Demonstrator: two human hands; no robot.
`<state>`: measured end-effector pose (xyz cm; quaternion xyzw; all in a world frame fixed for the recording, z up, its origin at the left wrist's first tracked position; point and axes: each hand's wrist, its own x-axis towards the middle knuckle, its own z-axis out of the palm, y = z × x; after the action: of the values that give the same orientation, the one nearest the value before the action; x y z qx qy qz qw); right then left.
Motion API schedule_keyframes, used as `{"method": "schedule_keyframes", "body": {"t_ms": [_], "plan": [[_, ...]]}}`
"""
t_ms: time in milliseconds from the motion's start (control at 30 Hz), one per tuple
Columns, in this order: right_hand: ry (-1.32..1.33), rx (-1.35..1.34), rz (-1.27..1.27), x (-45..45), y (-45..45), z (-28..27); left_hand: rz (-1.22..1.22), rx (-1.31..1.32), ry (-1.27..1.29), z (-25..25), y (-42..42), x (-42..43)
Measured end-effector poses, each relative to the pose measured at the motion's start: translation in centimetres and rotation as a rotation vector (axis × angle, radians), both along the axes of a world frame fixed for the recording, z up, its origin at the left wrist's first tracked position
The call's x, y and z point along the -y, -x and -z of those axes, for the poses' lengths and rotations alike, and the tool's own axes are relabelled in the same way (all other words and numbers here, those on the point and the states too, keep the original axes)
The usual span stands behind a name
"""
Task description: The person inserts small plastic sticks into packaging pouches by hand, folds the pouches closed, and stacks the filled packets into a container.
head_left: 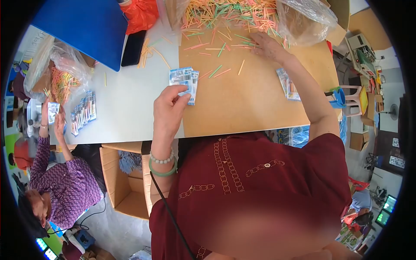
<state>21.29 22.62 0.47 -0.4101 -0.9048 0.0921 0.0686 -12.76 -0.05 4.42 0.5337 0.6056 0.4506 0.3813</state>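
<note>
My left hand is closed, thumb and forefinger pinching a small blue-and-white printed packet over the table. A second packet lies partly beneath it. My right hand reaches to the front of a heap of thin pink, green and yellow sticks. Its fingers are apart and touch or hover just over loose sticks; I cannot make out any stick gripped in them. Several loose sticks are scattered on the brown board between my hands. More printed packets lie under my right forearm.
A clear plastic bag flanks the heap. Back left are a blue panel, a dark phone and a red bag. At left, a co-worker holds a packet beside a row of packets. An open carton stands below the table edge.
</note>
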Motion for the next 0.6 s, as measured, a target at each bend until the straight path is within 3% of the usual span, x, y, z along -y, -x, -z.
{"method": "schedule_keyframes", "body": {"t_ms": [67, 167, 267, 333, 467, 567, 600], "plan": [[0.092, -0.106, 0.125, 0.3, 0.1, -0.1, 0.0, 0.025, 0.025, 0.2, 0.2, -0.3], [-0.001, 0.092, 0.0, -0.5, 1.0, -0.5, 0.016, 0.068, 0.037, 0.3, 0.2, -1.4], [0.004, 0.186, 0.058, -0.2, 2.3, -0.2, 0.022, 0.055, 0.038, 0.0, -0.2, -1.5], [0.032, 0.252, 0.226, 0.4, 3.6, -0.7, 0.031, 0.021, 0.027, -0.3, -0.7, -1.2], [0.021, 0.28, 0.24, -0.1, 3.7, 0.0, 0.035, 0.071, 0.011, 0.1, -0.7, 0.0], [-0.053, 0.293, 0.252, 0.5, 3.3, 0.7, 0.041, 0.05, -0.01, -0.1, -0.2, 1.0], [-0.217, 0.281, 0.2, 0.9, 3.0, 1.3, 0.028, 0.058, -0.021, -0.2, 0.0, 1.4]]}}
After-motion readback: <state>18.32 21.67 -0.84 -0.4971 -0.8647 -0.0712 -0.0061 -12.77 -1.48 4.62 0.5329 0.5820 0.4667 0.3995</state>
